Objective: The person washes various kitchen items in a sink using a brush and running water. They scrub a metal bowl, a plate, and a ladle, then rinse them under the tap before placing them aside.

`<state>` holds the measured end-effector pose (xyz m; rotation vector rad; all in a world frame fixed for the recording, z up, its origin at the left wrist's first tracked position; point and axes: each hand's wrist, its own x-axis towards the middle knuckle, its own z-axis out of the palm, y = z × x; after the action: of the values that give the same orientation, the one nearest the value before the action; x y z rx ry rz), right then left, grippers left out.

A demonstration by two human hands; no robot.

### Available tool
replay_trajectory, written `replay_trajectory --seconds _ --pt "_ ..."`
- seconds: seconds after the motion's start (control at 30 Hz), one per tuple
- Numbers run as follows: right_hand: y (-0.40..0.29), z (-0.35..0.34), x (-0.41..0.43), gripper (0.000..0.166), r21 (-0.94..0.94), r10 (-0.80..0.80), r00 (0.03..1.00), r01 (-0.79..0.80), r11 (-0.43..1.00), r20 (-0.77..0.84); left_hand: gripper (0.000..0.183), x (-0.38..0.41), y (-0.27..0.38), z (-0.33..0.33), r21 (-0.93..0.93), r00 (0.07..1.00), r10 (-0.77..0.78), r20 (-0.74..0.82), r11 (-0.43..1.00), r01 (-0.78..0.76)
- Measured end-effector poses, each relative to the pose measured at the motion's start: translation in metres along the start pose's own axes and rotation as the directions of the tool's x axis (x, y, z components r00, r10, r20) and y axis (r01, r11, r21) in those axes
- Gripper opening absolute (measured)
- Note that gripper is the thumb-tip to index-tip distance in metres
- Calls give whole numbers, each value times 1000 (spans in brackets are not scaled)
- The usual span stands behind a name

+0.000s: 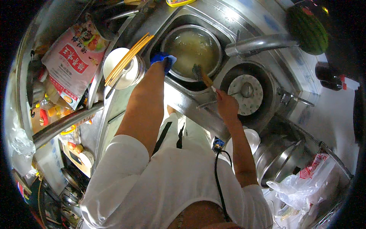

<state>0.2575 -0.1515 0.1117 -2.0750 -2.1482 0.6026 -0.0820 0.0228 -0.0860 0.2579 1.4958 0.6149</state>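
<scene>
My left hand (161, 64), mostly hidden by a blue cloth (160, 56), is closed with the cloth against the left rim of a round metal pot (192, 26). The pot sits in the left basin of a stainless-steel sink (210, 13) and holds cloudy yellowish liquid (190, 45). In my right hand (228, 105) is the handle of a brush (208, 81). Its dark bristle head dips over the pot's near rim, at the edge of the liquid. The faucet spout (246, 47) points towards the gap between the two basins.
Bundled chopsticks (130, 58) lie across stacked white bowls (115, 58) left of the sink. The right basin (270, 83) holds a pale perforated round plate (241, 107). A watermelon (310, 31) stands behind the faucet. Large metal pots (281, 160) and a plastic bag (300, 183) are at right.
</scene>
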Motion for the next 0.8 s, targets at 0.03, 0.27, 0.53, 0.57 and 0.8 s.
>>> replay_trajectory --seconds 0.03,0.27,0.53,0.57,0.8 --pt "-1 -2 1 21 26 -6 1000 6 1000 -5 16 -7 2 1 8 1000 14 -10 1000 -14" --pt "5 2 -6 24 112 34 995 -24 993 -96 16 -95 0 32 -196 978 208 -36 958 -211" --pt "0 -16 -33 24 384 222 975 -206 900 3 32 -127 -14 59 126 977 180 -115 978 -165" --pt "-2 -20 -39 25 443 253 967 -234 865 17 33 -135 -14 61 113 978 170 -117 981 -157" --pt "9 -15 -74 27 666 408 913 -296 685 -15 39 -190 -10 71 64 981 157 -115 986 -151"
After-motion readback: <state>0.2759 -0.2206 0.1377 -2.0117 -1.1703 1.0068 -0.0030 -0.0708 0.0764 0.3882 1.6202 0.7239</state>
